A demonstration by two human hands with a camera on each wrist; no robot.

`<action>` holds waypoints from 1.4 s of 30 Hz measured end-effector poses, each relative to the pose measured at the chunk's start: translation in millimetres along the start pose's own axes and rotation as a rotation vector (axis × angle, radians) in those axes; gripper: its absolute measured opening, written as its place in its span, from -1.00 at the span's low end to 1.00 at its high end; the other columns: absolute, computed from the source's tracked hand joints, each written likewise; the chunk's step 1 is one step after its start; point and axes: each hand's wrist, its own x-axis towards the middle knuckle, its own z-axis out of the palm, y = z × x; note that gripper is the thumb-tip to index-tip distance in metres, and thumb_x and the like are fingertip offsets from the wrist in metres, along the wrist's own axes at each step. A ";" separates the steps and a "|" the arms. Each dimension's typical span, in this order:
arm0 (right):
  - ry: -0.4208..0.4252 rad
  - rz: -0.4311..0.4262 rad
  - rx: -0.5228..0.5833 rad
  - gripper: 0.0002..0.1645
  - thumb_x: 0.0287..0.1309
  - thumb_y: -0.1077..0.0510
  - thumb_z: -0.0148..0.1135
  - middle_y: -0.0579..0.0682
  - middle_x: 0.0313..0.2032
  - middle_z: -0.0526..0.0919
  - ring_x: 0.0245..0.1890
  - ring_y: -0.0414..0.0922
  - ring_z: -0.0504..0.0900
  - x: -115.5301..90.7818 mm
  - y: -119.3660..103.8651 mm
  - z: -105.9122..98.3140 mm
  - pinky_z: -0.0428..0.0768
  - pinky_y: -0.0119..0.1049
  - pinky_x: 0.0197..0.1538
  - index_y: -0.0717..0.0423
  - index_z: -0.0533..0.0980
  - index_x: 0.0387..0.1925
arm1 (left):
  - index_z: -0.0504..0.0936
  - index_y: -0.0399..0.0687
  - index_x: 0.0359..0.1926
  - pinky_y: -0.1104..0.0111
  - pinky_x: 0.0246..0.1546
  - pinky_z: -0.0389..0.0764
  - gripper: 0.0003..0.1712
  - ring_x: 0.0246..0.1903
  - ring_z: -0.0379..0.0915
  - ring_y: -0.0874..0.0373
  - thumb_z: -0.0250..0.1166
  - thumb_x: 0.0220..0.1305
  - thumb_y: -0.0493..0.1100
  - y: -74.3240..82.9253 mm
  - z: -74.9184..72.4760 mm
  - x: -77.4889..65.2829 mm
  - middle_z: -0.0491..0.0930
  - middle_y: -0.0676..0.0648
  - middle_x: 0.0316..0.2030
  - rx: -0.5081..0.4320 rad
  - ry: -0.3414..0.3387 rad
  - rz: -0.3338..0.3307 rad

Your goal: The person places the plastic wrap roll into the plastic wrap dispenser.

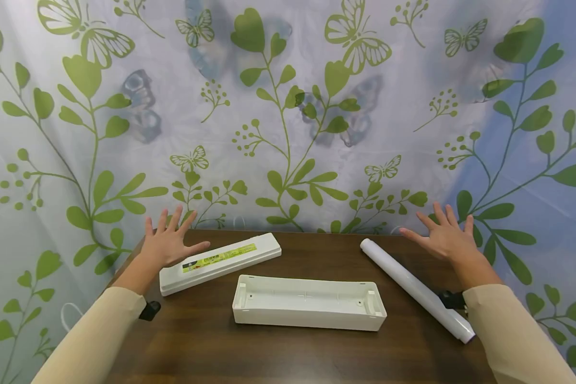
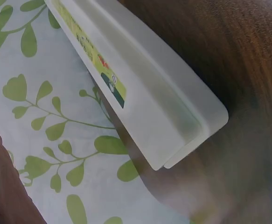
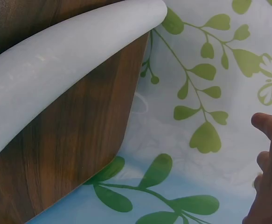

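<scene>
My left hand (image 1: pixel 165 242) is raised with its fingers spread, over the left end of a long white lid (image 1: pixel 230 255) with a yellow-green label. It holds nothing. Also spread and holding nothing, my right hand (image 1: pixel 448 237) hovers above the right side of the table, near a white roll of wrap (image 1: pixel 413 288) that lies slantwise. Between them, an open white rectangular box (image 1: pixel 307 319) rests lengthwise, its hollow inside facing up. In the left wrist view the lid (image 2: pixel 140 107) lies near the table edge; the roll (image 3: pixel 70 51) crosses the right wrist view.
A dark brown wooden table (image 1: pixel 288 357) carries these things. Behind it hangs a pale curtain (image 1: pixel 288 133) printed with green leaves and butterflies. Each wrist wears a small black device, and a thin white loop (image 1: pixel 69 314) shows at the left.
</scene>
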 end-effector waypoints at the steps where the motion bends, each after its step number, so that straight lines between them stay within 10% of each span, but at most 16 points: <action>1: 0.005 -0.002 -0.001 0.25 0.21 -0.72 -0.22 0.34 0.59 -0.47 0.55 0.45 -0.44 -0.5 0.1 0.7 -0.60 0.60 0.31 0.02 0.01 0.62 | -0.33 0.31 0.65 -0.43 0.39 -0.63 0.22 0.57 -0.59 -0.44 -0.16 0.20 0.74 0.2 0.6 -0.6 -0.48 -0.20 0.64 0.000 0.001 0.001; 42: 0.106 -0.064 -0.034 0.23 0.18 -0.70 -0.07 0.31 0.61 -0.35 0.58 0.39 -0.40 -51.9 -12.8 54.1 -0.52 0.60 0.35 0.00 0.10 0.60 | -0.05 0.34 0.65 -0.38 0.48 -0.39 0.12 0.61 -0.37 -0.32 0.15 0.22 0.58 37.0 46.9 -37.9 -0.26 -0.11 0.66 -0.115 0.140 0.208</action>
